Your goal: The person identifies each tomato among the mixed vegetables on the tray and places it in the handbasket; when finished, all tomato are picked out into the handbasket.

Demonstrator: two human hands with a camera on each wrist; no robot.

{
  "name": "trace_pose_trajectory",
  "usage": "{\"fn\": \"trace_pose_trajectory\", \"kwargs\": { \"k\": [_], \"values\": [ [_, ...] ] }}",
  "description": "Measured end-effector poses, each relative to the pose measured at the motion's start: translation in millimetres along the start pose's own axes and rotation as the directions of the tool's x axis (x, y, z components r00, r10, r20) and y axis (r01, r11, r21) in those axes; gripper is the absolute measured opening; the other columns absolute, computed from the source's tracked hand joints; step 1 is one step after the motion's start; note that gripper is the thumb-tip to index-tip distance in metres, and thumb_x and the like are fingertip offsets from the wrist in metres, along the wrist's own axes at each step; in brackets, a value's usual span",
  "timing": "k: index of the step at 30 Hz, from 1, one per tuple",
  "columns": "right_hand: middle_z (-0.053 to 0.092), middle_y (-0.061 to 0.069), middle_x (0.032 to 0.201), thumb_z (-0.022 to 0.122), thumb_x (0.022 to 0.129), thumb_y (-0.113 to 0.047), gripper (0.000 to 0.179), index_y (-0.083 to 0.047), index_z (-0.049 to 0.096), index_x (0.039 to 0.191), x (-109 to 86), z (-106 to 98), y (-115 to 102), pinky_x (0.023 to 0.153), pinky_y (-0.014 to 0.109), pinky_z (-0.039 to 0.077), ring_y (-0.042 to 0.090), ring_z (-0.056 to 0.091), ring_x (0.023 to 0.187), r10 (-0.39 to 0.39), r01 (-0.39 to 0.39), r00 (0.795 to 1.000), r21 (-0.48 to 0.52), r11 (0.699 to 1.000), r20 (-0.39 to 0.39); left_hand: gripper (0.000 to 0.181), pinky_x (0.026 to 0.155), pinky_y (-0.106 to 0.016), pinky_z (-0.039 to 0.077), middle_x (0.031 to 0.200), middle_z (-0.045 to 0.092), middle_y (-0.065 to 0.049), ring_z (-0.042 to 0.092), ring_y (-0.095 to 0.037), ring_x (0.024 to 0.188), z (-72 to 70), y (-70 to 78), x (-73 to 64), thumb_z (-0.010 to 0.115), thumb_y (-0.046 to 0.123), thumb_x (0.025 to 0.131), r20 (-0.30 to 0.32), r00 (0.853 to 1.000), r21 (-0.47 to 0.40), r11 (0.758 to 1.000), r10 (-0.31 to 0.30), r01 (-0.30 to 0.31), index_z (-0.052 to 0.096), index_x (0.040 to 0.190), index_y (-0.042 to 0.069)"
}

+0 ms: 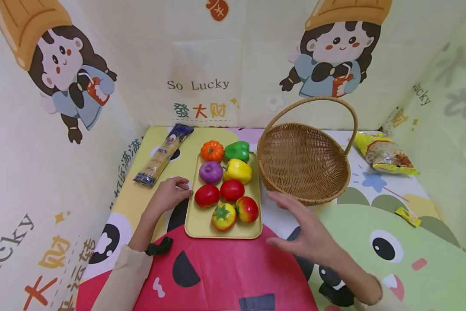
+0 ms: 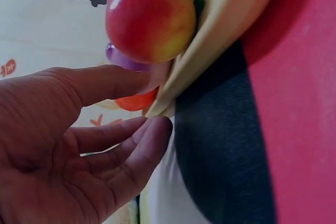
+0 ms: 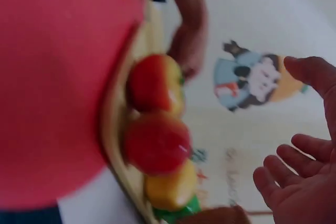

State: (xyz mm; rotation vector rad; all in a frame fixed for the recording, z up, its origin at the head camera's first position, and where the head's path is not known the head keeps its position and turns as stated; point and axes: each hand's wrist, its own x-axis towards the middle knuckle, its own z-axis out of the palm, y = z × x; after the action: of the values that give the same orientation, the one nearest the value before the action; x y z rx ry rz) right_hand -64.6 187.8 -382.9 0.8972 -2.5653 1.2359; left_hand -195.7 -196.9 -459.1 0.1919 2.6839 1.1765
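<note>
A shallow yellow tray holds several shiny toy fruits and vegetables, among them an orange pumpkin, a green pepper, a yellow pepper, a purple onion and red round ones. At the tray's left edge, my left hand pinches the rim, its thumb over the inner side and fingertips against the outside, as the left wrist view shows. My right hand hovers to the right of the tray, thumb and fingers spread with nothing between them. It is just in front of the wicker basket.
The basket, with a tall handle, tilts toward me beside the tray. A clear pack of noodles lies at the back left. On the right are a yellow snack bag and a small yellow packet. Printed cloth walls enclose the table.
</note>
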Motion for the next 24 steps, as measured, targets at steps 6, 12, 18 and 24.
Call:
{"fn": "trace_pose_trajectory", "kwargs": {
  "k": [6,12,18,24],
  "values": [
    [0.044,0.0,0.148,0.089,0.073,-0.028,0.088,-0.013,0.044,0.147,7.8,55,16,0.102,0.046,0.042,0.02,0.042,0.135,0.016,-0.012,0.998,-0.072,0.997,0.055,0.039,0.071,-0.035,0.052,0.092,0.07,-0.005,0.066,-0.02,0.083,7.8,-7.4,3.7,0.074,0.022,0.086,0.034,0.999,0.025,1.0,0.013,-0.014,0.067,0.115,-0.003],
    [0.044,0.005,0.149,0.089,0.073,-0.028,0.087,-0.008,0.046,0.145,14.4,76,35,0.104,0.043,0.04,0.022,0.042,0.135,0.063,-0.055,0.997,-0.166,0.985,0.046,0.034,0.069,-0.034,0.053,0.089,0.069,-0.005,0.066,-0.017,0.071,14.1,-6.2,5.8,0.074,0.015,0.084,0.01,1.0,-0.031,0.999,-0.009,0.01,0.066,0.113,-0.003],
    [0.048,0.011,0.144,0.091,0.071,-0.029,0.089,-0.005,0.047,0.144,24.2,83,50,0.106,0.041,0.038,0.026,0.045,0.132,0.09,-0.074,0.994,-0.235,0.969,0.061,0.035,0.065,-0.032,0.052,0.09,0.068,-0.006,0.066,-0.017,0.07,14.0,-5.6,5.1,0.074,0.014,0.085,0.011,1.0,-0.055,0.998,-0.026,0.027,0.066,0.115,-0.003],
    [0.051,0.013,0.141,0.092,0.069,-0.028,0.09,-0.002,0.048,0.142,31.2,88,54,0.105,0.042,0.039,0.028,0.048,0.129,0.107,-0.087,0.992,-0.244,0.966,0.07,0.034,0.068,-0.033,0.05,0.089,0.069,-0.003,0.065,-0.018,0.079,11.4,-9.3,2.2,0.075,0.016,0.084,-0.013,1.0,-0.027,1.0,0.007,-0.007,0.068,0.113,-0.001]
  ]
}}
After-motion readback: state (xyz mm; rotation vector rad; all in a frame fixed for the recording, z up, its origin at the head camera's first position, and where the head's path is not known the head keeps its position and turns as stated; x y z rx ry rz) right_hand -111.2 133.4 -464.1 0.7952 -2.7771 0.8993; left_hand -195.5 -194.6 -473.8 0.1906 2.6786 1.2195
